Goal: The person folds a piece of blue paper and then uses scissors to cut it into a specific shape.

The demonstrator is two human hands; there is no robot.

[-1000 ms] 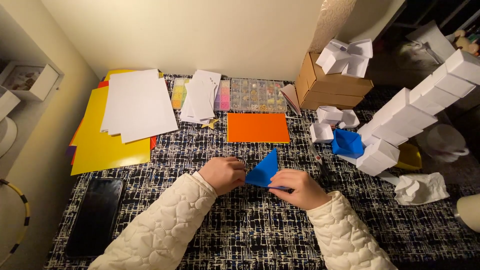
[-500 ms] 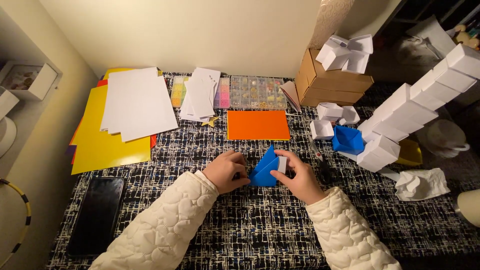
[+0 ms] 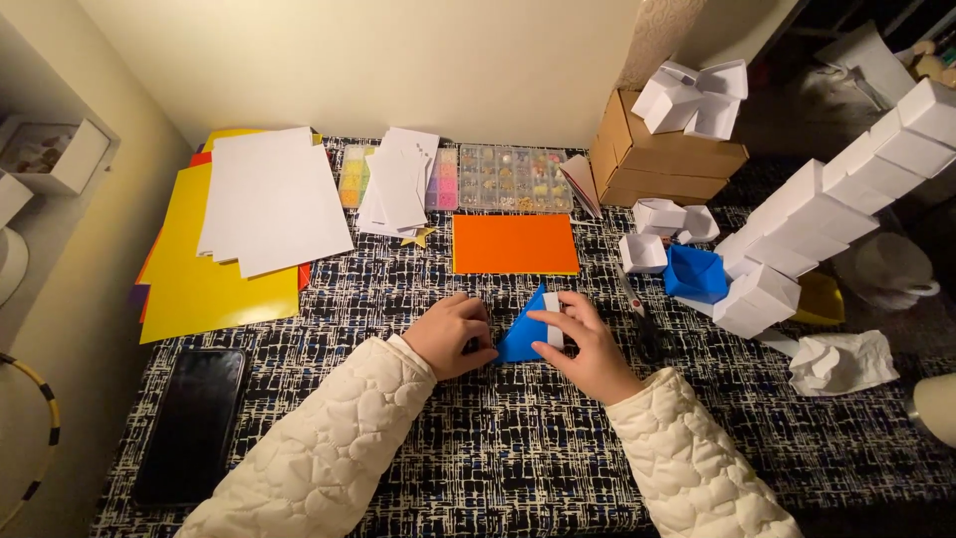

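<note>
Your worktop [image 3: 518, 438] is covered with a black cloth with white line pattern, and it fills most of the view. At the far left of it lies a yellow sheet [image 3: 194, 279], and a stack of white sheets [image 3: 274, 204] lies on top of it. On the right side a row of white paper boxes [image 3: 827, 214] goes diagonally up, and behind the middle stands a cardboard box [image 3: 657, 164] with more white folded boxes [image 3: 692, 95] on it. A black phone [image 3: 194, 418] lies near your left sleeve. An orange sheet [image 3: 515, 244] lies flat in the middle, just beyond your hands, and behind it is a clear bead tray [image 3: 513, 179]. A crumpled white paper [image 3: 841, 361] is at the right, and a blue paper box [image 3: 694, 272] stands near the white boxes. The blue folded paper [image 3: 523, 334] is in the centre of the worktop, between your two hands, standing up as a triangle with a white strip on its right side. Your left hand [image 3: 453, 334] is curled and presses on the lower left edge of the blue paper. Your right hand [image 3: 588, 344] has fingers closed on the right side of it, thumb and fingers pinching at the white strip.
</note>
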